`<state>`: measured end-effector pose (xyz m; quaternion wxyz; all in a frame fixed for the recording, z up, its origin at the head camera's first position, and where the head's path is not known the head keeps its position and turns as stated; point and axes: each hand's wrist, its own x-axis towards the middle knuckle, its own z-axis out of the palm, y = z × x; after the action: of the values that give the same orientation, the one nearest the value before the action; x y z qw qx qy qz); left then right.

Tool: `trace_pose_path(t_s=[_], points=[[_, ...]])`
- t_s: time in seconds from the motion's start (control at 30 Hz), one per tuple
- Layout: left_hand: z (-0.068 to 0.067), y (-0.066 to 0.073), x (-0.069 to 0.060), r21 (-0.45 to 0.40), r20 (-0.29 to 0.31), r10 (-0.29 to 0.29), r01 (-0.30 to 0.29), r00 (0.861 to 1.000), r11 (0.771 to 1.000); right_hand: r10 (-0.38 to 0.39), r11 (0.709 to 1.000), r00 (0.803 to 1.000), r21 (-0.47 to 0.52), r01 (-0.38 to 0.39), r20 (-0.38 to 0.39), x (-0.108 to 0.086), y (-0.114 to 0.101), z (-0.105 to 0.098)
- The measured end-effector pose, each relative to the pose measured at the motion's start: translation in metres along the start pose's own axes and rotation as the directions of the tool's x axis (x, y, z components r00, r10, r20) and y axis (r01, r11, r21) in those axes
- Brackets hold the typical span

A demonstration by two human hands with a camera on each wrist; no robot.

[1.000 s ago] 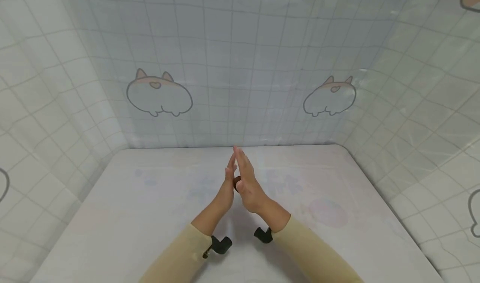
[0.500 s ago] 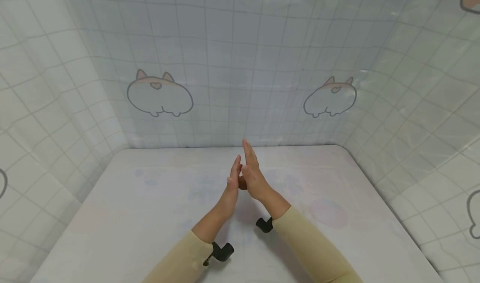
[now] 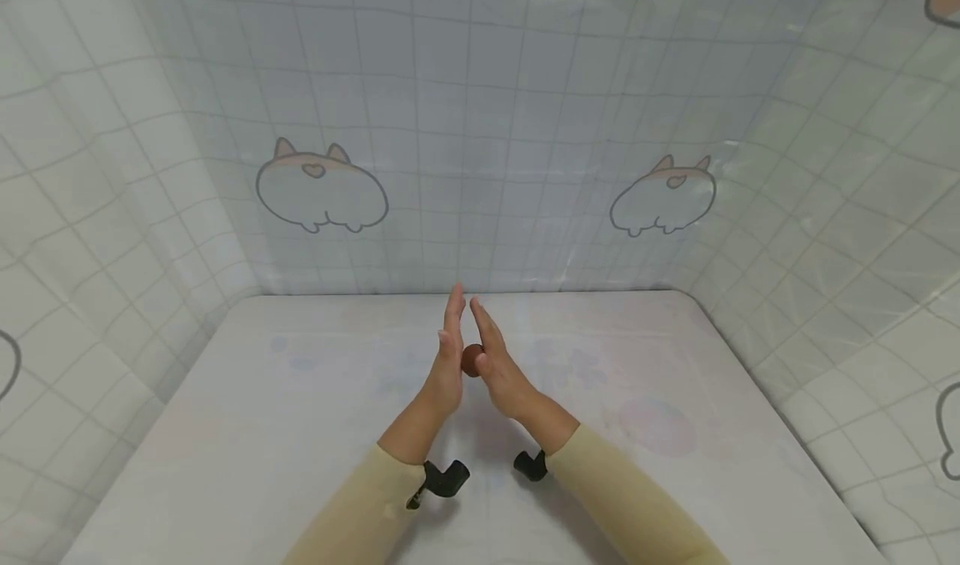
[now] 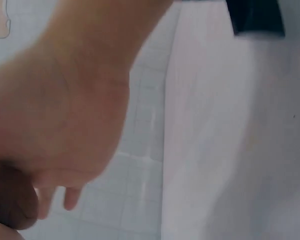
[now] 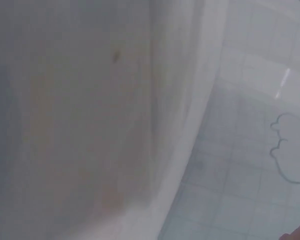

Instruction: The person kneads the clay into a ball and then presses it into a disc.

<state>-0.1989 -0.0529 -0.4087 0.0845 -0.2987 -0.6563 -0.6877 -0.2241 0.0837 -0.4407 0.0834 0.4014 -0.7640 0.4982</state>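
Note:
A small brown ball [image 3: 472, 361], of a material I cannot make out, sits between two facing palms above the table. My left hand [image 3: 447, 373] presses its near side with long, straight fingers pointing away. Against the other side lies my right hand [image 3: 506, 382], its fingers also straight and leaning in toward the left ones. In the left wrist view the ball [image 4: 12, 200] shows dark beneath the left palm [image 4: 55, 115]. Only a sliver of the right hand [image 5: 297, 234] enters the right wrist view at the lower corner.
A pale, faintly patterned table [image 3: 285, 440] lies under both forearms. White gridded sheeting [image 3: 480, 132] with dog drawings rises at the back and both sides. Black mounts [image 3: 447, 478] are strapped at the wrists.
The palms slide against each other: half a second ago the right hand was farther forward, and now the left is, with the right drawn back. The ball has shifted slightly left and shows more.

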Motion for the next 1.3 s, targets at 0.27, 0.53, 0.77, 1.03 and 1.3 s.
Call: trace_pose_path(t_s=[0.27, 0.53, 0.77, 1.03, 1.3], points=[[-0.006, -0.012, 0.010, 0.059, -0.084, -0.086, 0.092, 0.993, 0.994, -0.143, 0.988, 0.989, 0.066, 0.142, 0.025, -0.008, -0.017, 0.006], [-0.006, -0.030, 0.004, 0.133, -0.092, -0.180, 0.192, 0.979, 0.972, -0.203, 0.976, 0.979, 0.071, 0.204, -0.018, -0.010, -0.027, 0.005], [0.001, -0.038, -0.007, 0.242, -0.019, -0.216, 0.214, 0.976, 0.946, -0.185, 0.981, 0.979, 0.049, 0.189, -0.083, 0.000, -0.033, -0.009], [0.016, -0.027, -0.019, 0.210, 0.103, -0.204, 0.179, 0.974, 0.961, -0.089, 0.995, 0.988, 0.041, 0.095, -0.130, 0.010, -0.022, -0.024], [0.023, -0.012, -0.026, 0.088, 0.153, -0.066, 0.053, 0.986, 0.995, -0.034, 0.997, 0.994, 0.069, 0.041, -0.108, 0.007, -0.010, -0.026]])
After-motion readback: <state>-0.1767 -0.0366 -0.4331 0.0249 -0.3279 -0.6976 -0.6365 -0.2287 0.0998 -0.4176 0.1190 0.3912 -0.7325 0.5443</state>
